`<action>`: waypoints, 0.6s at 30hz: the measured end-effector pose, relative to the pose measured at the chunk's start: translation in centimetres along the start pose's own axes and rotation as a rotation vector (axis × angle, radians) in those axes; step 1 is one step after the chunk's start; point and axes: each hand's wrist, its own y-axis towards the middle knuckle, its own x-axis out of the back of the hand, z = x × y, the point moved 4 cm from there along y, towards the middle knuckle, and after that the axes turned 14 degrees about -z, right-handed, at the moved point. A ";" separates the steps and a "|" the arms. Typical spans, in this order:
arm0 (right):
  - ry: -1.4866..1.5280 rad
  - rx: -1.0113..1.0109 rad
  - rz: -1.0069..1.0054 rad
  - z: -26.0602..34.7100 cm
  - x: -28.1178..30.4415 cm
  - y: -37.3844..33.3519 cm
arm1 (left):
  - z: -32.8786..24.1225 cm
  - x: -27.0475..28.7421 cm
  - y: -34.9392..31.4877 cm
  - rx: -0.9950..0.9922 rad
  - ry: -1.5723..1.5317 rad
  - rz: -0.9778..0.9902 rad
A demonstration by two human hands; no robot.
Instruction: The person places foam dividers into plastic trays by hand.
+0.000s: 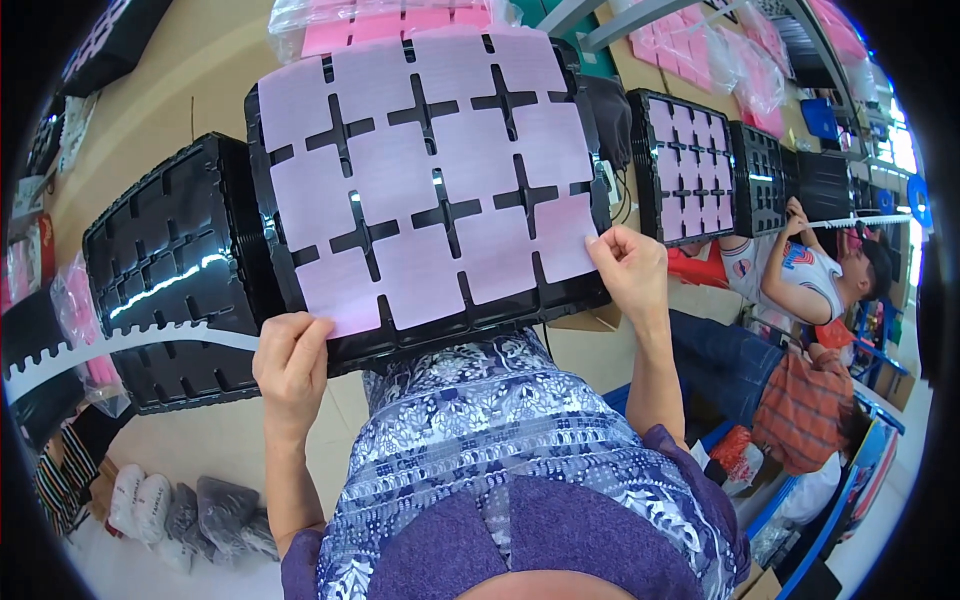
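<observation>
A thin pink foam sheet (390, 190) with cross-shaped cutouts lies over a black plastic tray (440, 335) in front of me. At the sheet's near left corner, my left hand (291, 362) is closed, its thumb and fingers pinching the edge. My right hand (632, 270) pinches the near right corner in the same way. Dark tray surface shows through the crosses and along the near rim. A white toothed strip (130, 342) runs from the left up to my left hand; whether it touches the hand I cannot tell.
Stacked black trays (180, 270) stand close on the left. More pink sheets in clear plastic (400, 20) lie beyond my tray. To the right is another tray with a pink sheet (690, 165), and co-workers (800, 270) are there. Bagged items (225, 510) rest on the floor, lower left.
</observation>
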 end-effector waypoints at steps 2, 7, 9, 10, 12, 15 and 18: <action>-0.043 -0.003 0.016 -0.1 -0.1 -0.3 | -0.2 -0.2 -0.6 -0.033 0.028 0.016; -0.146 0.012 0.013 -0.5 0.0 -0.6 | -0.5 -0.1 -1.5 -0.046 0.042 0.029; -0.169 0.019 0.018 -0.5 0.1 -0.8 | -0.6 -0.1 -1.7 -0.043 0.045 0.025; -0.193 0.025 0.021 -0.6 0.1 -0.9 | -0.6 0.0 -1.8 -0.038 0.045 0.024; -0.206 0.029 0.032 -0.6 0.1 -1.1 | -0.6 0.0 -1.9 -0.031 0.044 0.023; -0.228 0.032 0.040 -0.6 0.1 -1.2 | -0.8 -0.2 -1.9 -0.047 0.071 0.032; -0.250 0.034 0.033 -0.5 0.1 -1.4 | -0.9 -0.3 -1.9 -0.076 0.092 0.043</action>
